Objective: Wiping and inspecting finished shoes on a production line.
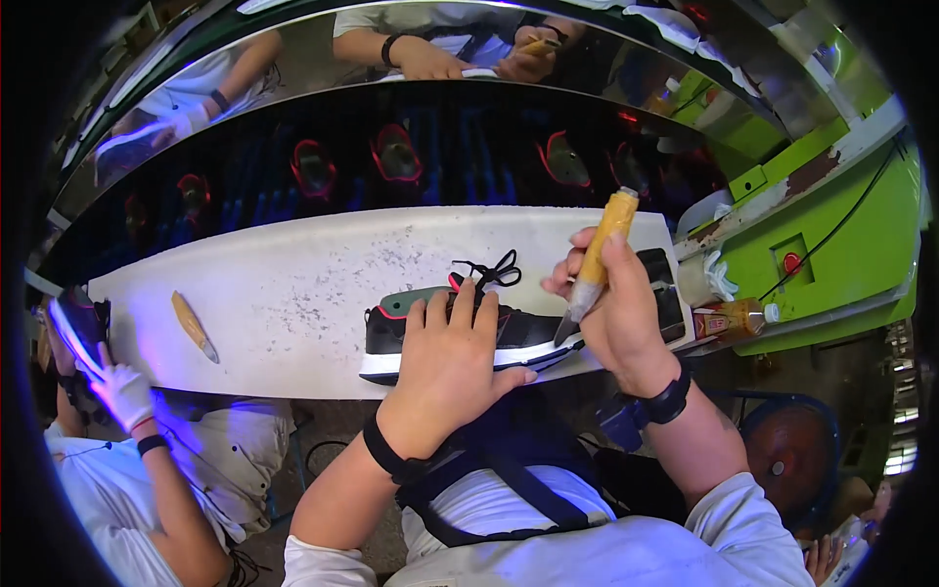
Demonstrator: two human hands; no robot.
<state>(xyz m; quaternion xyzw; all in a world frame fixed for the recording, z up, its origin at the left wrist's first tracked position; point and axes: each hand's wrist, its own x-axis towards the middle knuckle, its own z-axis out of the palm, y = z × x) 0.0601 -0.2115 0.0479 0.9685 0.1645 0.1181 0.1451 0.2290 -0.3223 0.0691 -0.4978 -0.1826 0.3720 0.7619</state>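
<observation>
A black shoe point(381, 336) with a white sole, red trim and a grey-green inner lining rests on the white worktop, its black laces point(497, 269) loose on the far side. My left hand point(452, 357) holds it down, fingers over the upper and thumb along the near side of the sole. In my right hand point(626, 308) is a knife point(604, 245) with a yellow taped handle, held upright and slanted. Its blade points down at the white sole edge near the right end of the shoe; whether it touches, I cannot tell.
Another yellow-handled knife point(194, 326) lies on the worktop point(264, 264) at left, near dark specks. A co-worker's gloved hand point(124, 396) holds a shoe point(80, 328) at far left. At right are an amber bottle point(736, 319) and a green machine frame point(831, 235); behind runs a dark glossy panel point(469, 147).
</observation>
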